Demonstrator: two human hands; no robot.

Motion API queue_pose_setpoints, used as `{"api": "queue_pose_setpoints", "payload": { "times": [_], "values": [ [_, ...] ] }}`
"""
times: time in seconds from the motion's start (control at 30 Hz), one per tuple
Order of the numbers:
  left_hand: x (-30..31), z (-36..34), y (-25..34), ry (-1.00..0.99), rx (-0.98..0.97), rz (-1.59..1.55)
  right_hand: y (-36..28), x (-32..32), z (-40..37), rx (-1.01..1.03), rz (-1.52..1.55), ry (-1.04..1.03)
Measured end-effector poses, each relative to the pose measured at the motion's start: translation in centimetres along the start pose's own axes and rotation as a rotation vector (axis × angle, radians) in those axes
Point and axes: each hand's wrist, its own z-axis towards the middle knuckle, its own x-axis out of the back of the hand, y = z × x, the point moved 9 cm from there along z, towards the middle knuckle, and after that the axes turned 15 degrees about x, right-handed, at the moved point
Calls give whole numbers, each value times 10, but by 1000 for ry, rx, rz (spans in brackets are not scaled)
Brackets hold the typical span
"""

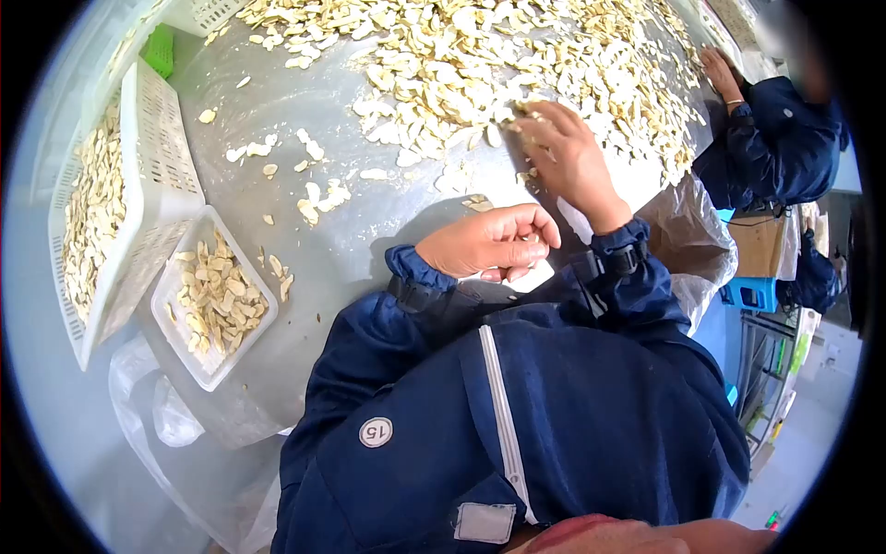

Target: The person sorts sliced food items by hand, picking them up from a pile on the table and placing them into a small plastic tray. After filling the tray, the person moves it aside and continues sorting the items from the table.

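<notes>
My left hand [489, 242] is closed near the table's front edge, its fingers curled around something pale that is mostly hidden. A small white piece [532, 277] shows just below these fingers. Beyond it, to the right, my right hand [568, 164] reaches over the near edge of a wide heap of pale, thin slices [443, 74]. Its fingers are bent but apart, with slices touching or close under the fingertips. Loose slices [318, 198] lie scattered on the metal table [341, 245] left of my hands.
At the left stand a tall white perforated basket [164, 138] of slices and a shallow white tray [268, 319] with more. A clear plastic bag [688, 235] hangs at the right edge. Top right, another person's hand [722, 76] touches the heap's edge; cardboard and blue stools stand behind.
</notes>
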Motion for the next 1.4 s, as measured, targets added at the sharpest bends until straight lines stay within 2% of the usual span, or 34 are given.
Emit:
{"api": "queue_pose_setpoints", "payload": {
  "times": [0.03, 0.1, 0.17, 0.23, 0.33, 0.43, 0.47, 0.57, 0.67, 0.77, 0.83, 0.87, 0.97, 1.07, 1.13, 1.3, 1.4],
  "values": [
    [-1, 1, 0, 16, 32, 53, 2, 13, -2, -18, -110, 25],
    [-2, 7, -7, -15, 65, 138, -5, 12, 1, -68, 95, 14],
    [-7, 9, -9, -50, 116, 185, -37, -2, 13, 60, 320, -6],
    [-10, 11, -16, -107, 137, 201, -74, -16, 22, 274, 311, -34],
    [-11, 9, -17, -106, 156, 197, -85, -31, 19, 375, 266, -34],
    [5, 10, -16, 48, 137, 118, -51, -11, -6, 270, 164, -66],
    [13, 12, -18, 119, 100, 54, -32, 0, -20, 154, 181, 8],
    [31, 8, -5, 269, -6, -126, -10, 44, -60, -61, -40, 102],
    [47, 3, 0, 362, -163, -301, -25, 46, -81, -36, -51, -14],
    [57, -1, -2, 408, -176, -331, 9, 50, -113, -103, -173, 30],
    [56, -1, -1, 416, -171, -305, 54, 68, -136, -367, -368, 88],
    [56, 0, -2, 414, -167, -287, 66, 74, -138, -408, -401, 138],
    [54, 3, -2, 415, -152, -242, 66, 65, -105, -399, -143, 234],
    [54, 3, -2, 428, -138, -217, 60, 42, -71, -341, -302, 42],
    [53, 1, -3, 441, -123, -207, 66, 37, -73, -336, -326, 55],
    [54, 2, -3, 442, -125, -196, 77, 77, -139, -401, -315, 173],
    [54, 3, -3, 438, -118, -201, 98, 104, -210, -548, -474, 185]
  ]
}}
